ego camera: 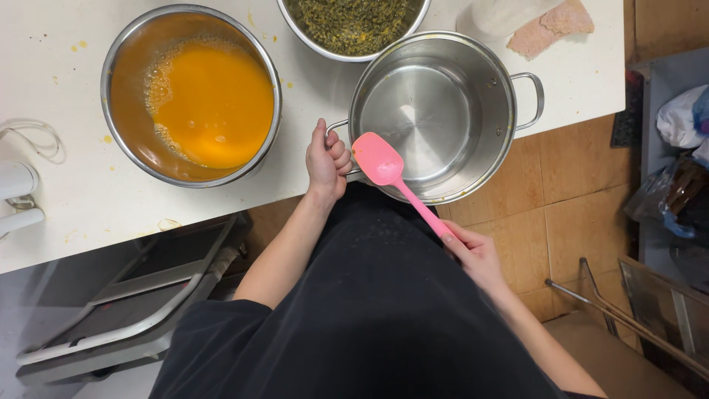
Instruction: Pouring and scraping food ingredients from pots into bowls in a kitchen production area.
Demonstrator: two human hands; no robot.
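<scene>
My left hand (327,161) grips the near handle of an empty steel pot (432,111) that stands at the edge of the white counter (81,207). My right hand (473,251) holds a pink spatula (384,166) by its handle; the blade hovers over the pot's near rim. Left of the pot sits a steel bowl of orange liquid (199,96). Behind them a second steel bowl (353,26) holds a dark green, seedy pulp.
A pink cloth (550,26) lies at the counter's back right. White cables and a white appliance (18,188) are at the left edge. A scale-like platform (140,288) sits below the counter. Tiled floor, bags and metal racks (665,295) are at the right.
</scene>
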